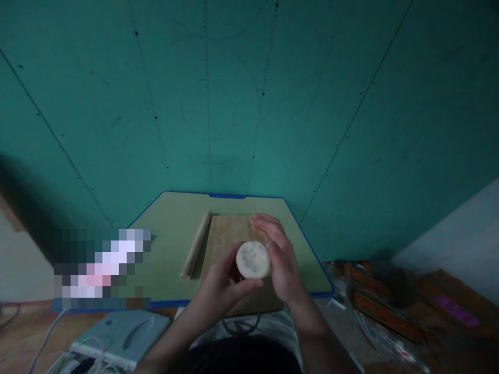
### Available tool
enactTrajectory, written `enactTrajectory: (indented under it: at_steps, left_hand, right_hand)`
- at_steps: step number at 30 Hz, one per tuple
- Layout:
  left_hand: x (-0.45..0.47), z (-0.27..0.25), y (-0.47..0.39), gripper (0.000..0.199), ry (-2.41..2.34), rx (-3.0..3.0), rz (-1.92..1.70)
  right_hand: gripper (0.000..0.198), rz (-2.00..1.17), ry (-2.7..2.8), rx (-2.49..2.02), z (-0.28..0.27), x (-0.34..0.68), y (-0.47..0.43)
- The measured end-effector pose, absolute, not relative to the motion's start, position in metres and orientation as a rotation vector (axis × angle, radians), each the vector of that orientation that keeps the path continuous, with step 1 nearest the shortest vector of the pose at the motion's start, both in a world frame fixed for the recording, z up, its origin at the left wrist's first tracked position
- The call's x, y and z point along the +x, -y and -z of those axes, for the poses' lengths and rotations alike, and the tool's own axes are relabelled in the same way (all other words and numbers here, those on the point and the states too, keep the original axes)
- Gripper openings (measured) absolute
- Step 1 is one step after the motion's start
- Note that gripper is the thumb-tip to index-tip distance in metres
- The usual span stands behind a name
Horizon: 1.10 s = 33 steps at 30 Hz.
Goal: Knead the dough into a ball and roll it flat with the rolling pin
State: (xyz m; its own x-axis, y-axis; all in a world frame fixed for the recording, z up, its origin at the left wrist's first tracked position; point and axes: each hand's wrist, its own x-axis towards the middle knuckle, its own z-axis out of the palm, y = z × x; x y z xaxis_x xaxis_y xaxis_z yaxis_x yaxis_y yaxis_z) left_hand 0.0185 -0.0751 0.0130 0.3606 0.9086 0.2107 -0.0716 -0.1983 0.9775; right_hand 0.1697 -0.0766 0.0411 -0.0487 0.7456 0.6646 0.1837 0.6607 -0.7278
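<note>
White dough disc point(253, 261), left fingers point(248, 286) curled around its edge, right fingers point(273, 226) extended, parted, just beside it

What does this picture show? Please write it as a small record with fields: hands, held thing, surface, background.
Left hand: holds the white round piece
Right hand: beside the piece, fingers extended; contact unclear
White round piece: uneven, dented top
Surface: wooden board on a blue-edged table
Left of board: wooden rod, lying slanted
Background: green wall
</note>
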Motion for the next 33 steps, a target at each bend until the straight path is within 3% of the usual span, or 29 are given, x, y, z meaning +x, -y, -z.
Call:
enactTrajectory:
  at_steps: [6, 13, 16, 20, 24, 30, 33]
  left_hand:
    - [0.020, -0.004, 0.084, 0.057, -1.170, 1.956, -1.000]
    - [0.027, 0.000, 0.097, 0.047, -1.304, 2.196, -0.922]
    - [0.029, 0.001, 0.100, 0.042, -1.261, 2.119, -1.006]
    - [0.027, -0.009, 0.100, 0.053, -1.219, 2.085, -1.001]
    - [0.018, -0.018, 0.097, 0.044, -1.198, 1.941, -1.019]
    - [0.012, -0.009, 0.095, 0.054, -0.961, 1.347, -1.103]
    - [0.016, 0.002, 0.095, 0.051, -1.013, 1.197, -1.069]
  right_hand:
    - [0.025, -0.270, 1.736, -0.812, -0.038, 0.164, 0.073]
    - [0.045, -0.110, 1.630, -0.853, -0.021, 0.163, 0.055]
    - [0.051, -0.155, 1.601, -0.853, -0.021, 0.163, 0.049]
    - [0.055, -0.341, 1.535, -0.918, -0.025, 0.159, 0.051]
    - [0.058, -0.622, 1.530, -0.967, -0.031, 0.160, 0.061]
    - [0.044, -0.600, 1.475, -0.721, -0.041, 0.171, 0.071]
    - [0.045, -0.791, 1.499, -0.558, -0.042, 0.161, 0.077]
